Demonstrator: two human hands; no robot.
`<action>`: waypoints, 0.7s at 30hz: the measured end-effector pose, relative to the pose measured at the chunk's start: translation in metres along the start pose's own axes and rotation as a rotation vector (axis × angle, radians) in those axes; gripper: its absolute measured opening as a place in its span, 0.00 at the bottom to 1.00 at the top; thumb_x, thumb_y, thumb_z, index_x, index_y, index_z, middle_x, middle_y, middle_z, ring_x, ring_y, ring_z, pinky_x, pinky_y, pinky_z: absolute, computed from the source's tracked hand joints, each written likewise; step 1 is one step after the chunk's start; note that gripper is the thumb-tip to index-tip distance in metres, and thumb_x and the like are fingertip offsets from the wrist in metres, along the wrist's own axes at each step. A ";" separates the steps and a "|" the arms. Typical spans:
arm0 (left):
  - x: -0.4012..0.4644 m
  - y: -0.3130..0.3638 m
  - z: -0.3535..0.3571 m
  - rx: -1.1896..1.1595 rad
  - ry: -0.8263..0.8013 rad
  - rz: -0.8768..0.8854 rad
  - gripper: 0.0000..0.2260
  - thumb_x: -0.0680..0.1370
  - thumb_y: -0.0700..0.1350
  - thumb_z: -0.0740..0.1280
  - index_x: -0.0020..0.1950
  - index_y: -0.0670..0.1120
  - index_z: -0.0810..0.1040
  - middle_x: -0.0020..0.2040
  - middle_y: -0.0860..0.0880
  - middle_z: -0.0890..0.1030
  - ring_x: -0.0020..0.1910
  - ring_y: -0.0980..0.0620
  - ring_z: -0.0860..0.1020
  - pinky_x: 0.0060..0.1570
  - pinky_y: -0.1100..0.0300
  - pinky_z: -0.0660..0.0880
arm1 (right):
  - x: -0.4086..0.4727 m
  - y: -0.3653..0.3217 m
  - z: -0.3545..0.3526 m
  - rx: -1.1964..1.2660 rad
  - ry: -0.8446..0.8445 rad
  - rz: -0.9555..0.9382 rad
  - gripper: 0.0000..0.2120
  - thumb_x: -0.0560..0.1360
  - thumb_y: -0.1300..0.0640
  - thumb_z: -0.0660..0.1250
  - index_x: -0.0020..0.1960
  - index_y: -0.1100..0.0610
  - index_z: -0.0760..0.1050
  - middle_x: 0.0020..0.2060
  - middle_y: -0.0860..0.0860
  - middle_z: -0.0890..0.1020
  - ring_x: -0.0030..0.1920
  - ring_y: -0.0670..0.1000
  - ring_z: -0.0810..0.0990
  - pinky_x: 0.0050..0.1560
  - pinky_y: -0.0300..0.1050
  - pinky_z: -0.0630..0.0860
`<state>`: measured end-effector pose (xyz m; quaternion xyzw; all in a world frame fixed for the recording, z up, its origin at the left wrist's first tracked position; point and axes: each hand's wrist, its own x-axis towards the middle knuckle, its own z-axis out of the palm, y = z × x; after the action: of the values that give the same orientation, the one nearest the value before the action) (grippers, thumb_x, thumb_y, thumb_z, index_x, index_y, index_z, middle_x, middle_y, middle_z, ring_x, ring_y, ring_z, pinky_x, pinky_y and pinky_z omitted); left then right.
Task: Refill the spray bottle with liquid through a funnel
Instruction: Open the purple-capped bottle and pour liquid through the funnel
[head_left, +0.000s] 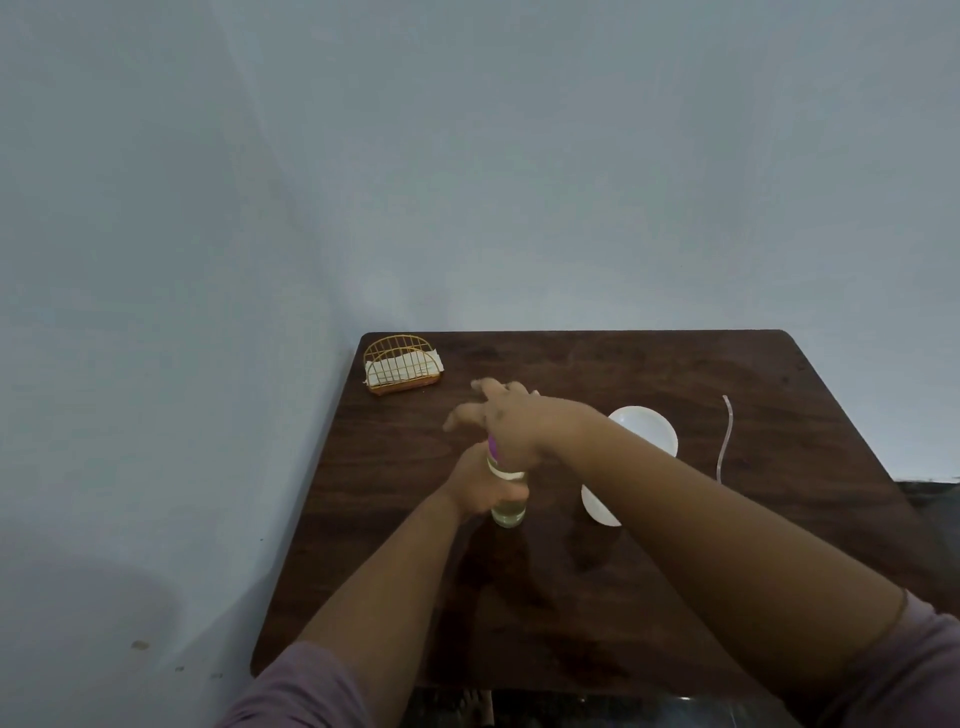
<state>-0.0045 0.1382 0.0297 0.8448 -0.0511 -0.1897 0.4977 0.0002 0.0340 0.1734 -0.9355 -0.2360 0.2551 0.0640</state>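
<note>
Left grip: left hand (480, 488) curled round the clear spray bottle (508, 496), upright on the tabletop (675, 597).
Right grip: right hand (506, 423) atop the bottle's purple cap (492, 448); fingers blurred, splayed; closure unclear.
Nearby: white bowl (649, 426) beside right forearm.

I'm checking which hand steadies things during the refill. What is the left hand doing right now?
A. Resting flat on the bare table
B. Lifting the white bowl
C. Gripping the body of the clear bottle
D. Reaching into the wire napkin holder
C: the left hand has its fingers curled round the clear bottle, which stands on the table, while the right hand is over the bottle's top.
</note>
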 end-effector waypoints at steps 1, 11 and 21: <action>-0.001 0.001 0.000 -0.023 0.009 -0.006 0.16 0.69 0.31 0.72 0.55 0.41 0.77 0.52 0.43 0.81 0.46 0.57 0.78 0.47 0.62 0.76 | 0.000 -0.003 0.003 0.026 0.094 0.018 0.27 0.76 0.54 0.66 0.72 0.43 0.60 0.73 0.54 0.58 0.71 0.61 0.59 0.67 0.61 0.64; -0.001 0.004 -0.001 0.119 -0.045 0.064 0.20 0.73 0.36 0.71 0.64 0.43 0.75 0.55 0.52 0.78 0.52 0.57 0.76 0.43 0.81 0.68 | 0.004 -0.004 0.008 -0.081 -0.002 0.019 0.35 0.68 0.61 0.74 0.68 0.47 0.61 0.67 0.55 0.61 0.66 0.62 0.64 0.68 0.60 0.64; -0.001 0.004 0.003 0.008 0.032 -0.007 0.17 0.68 0.33 0.72 0.55 0.44 0.79 0.52 0.46 0.82 0.51 0.50 0.80 0.51 0.54 0.78 | 0.007 -0.011 0.009 -0.260 -0.064 0.068 0.26 0.73 0.66 0.68 0.68 0.55 0.65 0.64 0.57 0.65 0.63 0.60 0.69 0.54 0.50 0.72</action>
<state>-0.0058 0.1344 0.0321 0.8499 -0.0413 -0.1777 0.4943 -0.0038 0.0469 0.1650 -0.9348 -0.2373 0.2539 -0.0739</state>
